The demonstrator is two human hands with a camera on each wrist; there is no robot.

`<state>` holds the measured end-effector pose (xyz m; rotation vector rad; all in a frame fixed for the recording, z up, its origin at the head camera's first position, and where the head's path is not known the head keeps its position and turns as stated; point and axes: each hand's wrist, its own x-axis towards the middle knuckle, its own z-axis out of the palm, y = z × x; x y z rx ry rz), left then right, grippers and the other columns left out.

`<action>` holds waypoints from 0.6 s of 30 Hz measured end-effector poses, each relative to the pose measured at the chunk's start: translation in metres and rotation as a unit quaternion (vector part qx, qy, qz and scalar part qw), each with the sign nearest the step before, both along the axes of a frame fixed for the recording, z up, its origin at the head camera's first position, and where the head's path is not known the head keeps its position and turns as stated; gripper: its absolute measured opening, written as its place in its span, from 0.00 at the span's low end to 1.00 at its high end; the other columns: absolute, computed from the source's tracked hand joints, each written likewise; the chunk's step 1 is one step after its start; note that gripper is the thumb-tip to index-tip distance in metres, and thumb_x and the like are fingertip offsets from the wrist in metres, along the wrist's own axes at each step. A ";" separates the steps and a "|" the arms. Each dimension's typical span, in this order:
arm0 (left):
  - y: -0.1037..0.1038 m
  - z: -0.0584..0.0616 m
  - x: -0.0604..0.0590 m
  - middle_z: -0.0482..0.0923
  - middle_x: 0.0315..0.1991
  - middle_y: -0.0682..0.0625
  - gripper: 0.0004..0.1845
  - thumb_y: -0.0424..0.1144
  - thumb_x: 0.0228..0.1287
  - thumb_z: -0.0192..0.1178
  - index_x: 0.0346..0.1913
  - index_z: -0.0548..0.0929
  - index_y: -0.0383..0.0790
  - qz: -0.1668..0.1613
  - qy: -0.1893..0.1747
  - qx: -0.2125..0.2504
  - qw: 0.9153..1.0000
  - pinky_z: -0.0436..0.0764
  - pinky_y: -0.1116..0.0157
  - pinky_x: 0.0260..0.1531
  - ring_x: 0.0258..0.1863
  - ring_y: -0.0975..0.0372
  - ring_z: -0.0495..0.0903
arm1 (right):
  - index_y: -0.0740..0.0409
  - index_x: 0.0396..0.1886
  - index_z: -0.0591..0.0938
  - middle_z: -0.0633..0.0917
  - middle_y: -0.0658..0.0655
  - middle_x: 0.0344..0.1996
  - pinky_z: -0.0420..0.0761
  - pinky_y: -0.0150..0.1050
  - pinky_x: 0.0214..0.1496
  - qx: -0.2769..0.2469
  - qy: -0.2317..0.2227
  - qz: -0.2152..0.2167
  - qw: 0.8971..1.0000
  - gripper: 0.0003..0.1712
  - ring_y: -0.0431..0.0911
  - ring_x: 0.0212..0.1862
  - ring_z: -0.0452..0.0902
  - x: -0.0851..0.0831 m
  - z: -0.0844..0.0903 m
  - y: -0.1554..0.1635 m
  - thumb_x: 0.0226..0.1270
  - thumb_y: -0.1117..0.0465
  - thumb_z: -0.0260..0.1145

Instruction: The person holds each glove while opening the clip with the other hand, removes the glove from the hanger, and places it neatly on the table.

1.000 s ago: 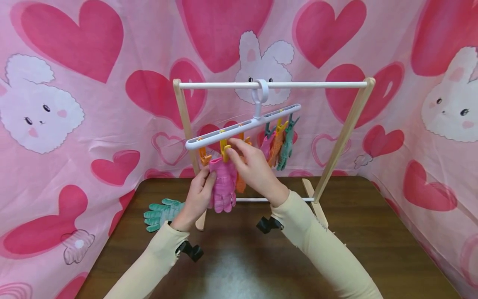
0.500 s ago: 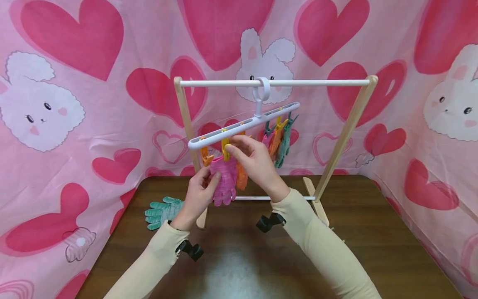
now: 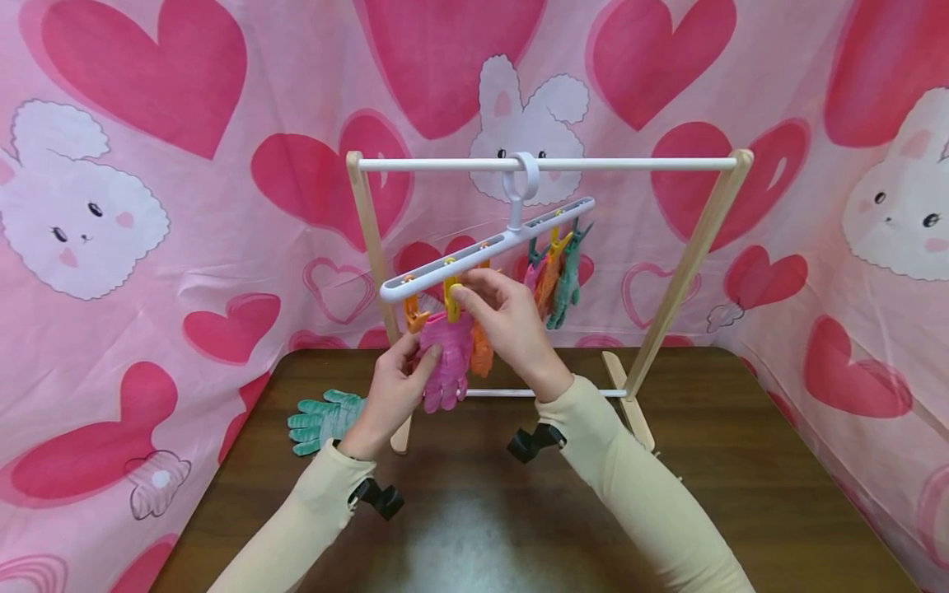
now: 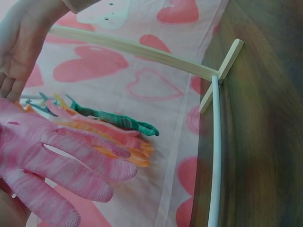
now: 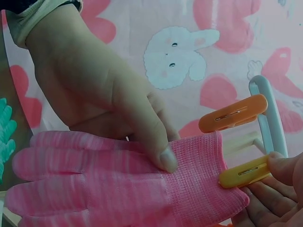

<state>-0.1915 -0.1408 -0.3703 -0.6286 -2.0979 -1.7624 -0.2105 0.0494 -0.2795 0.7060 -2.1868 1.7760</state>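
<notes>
My left hand (image 3: 395,380) pinches a pink knitted glove (image 3: 448,366) near its cuff, with the thumb lying across the front. The glove hangs fingers down below a white clip hanger (image 3: 430,276). My right hand (image 3: 511,325) pinches a yellow clothespin (image 3: 451,303); in the right wrist view its tip (image 5: 227,179) sits over the cuff's edge. Left of it dangles an orange clothespin (image 3: 415,315), close to the cuff's other corner. In the left wrist view the pink glove (image 4: 66,161) spreads its fingers across the foreground.
The hanger's hook loops over the white rod (image 3: 630,165) of a wooden-sided rack. Pink, orange (image 3: 550,288) and green (image 3: 568,284) gloves hang clipped at its far end. Another orange glove (image 3: 482,354) hangs behind my right hand. A green glove (image 3: 326,422) lies on the table (image 3: 474,511).
The hanger's near end has swung slightly right, and the pink glove and yellow clothespin moved with it. My left thumb has slid further onto the glove. The right hand keeps its pinch.
</notes>
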 end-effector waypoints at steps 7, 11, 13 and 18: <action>-0.003 -0.005 0.001 0.85 0.51 0.39 0.17 0.33 0.75 0.62 0.64 0.80 0.35 0.001 -0.003 -0.009 1.000 0.84 0.69 0.42 0.41 0.58 0.83 | 0.62 0.60 0.83 0.88 0.58 0.54 0.82 0.46 0.63 -0.003 -0.002 0.005 1.000 0.18 0.48 0.57 0.85 0.000 -0.001 0.000 0.76 0.59 0.68; -0.004 -0.008 0.003 0.85 0.49 0.41 0.16 0.34 0.75 0.62 0.62 0.81 0.37 0.005 0.001 -0.014 1.000 0.83 0.68 0.40 0.38 0.58 0.82 | 0.62 0.61 0.83 0.88 0.58 0.54 0.81 0.45 0.63 0.000 0.000 0.006 1.000 0.19 0.49 0.58 0.84 0.001 -0.002 0.001 0.75 0.59 0.68; -0.004 -0.010 0.003 0.85 0.48 0.41 0.15 0.34 0.75 0.62 0.61 0.82 0.37 0.006 0.001 -0.012 1.000 0.83 0.68 0.40 0.38 0.58 0.82 | 0.63 0.61 0.82 0.88 0.59 0.55 0.81 0.45 0.63 0.002 0.001 0.009 1.000 0.19 0.49 0.58 0.84 0.001 -0.003 0.001 0.75 0.59 0.68; -0.006 -0.016 0.004 0.84 0.40 0.43 0.10 0.34 0.76 0.62 0.55 0.84 0.37 0.013 0.005 -0.009 1.000 0.80 0.69 0.34 0.34 0.59 0.79 | 0.62 0.63 0.82 0.87 0.59 0.56 0.81 0.45 0.63 0.012 0.006 0.016 1.000 0.21 0.50 0.59 0.84 0.002 -0.004 0.003 0.76 0.60 0.68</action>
